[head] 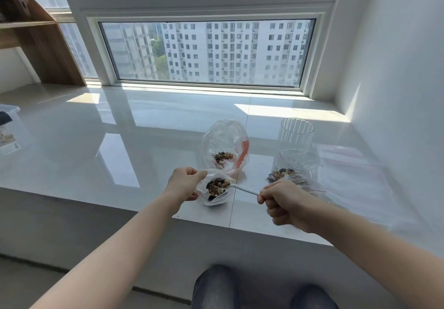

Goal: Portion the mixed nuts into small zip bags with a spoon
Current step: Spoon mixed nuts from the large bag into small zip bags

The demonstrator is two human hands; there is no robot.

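Left hand (183, 182) pinches the small zip bag (214, 189) open; right hand (283, 204) grips the spoon (242, 189), its bowl seemingly inside among mixed nuts (217, 186).

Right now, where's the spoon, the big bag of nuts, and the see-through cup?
spoon (245, 189), head view, middle of its white handle.
big bag of nuts (223, 157), head view, on the nuts showing through its clear plastic.
see-through cup (296, 132), head view, its ribbed side wall.

sill (120, 140): glossy white, sunlit patches | window (206, 51): 12 o'clock, tower blocks outside | shelf (36, 32): wooden, 10 o'clock | box (9, 128): clear plastic, 9 o'clock, at frame edge | knees (262, 289): 6 o'clock, grey trousers
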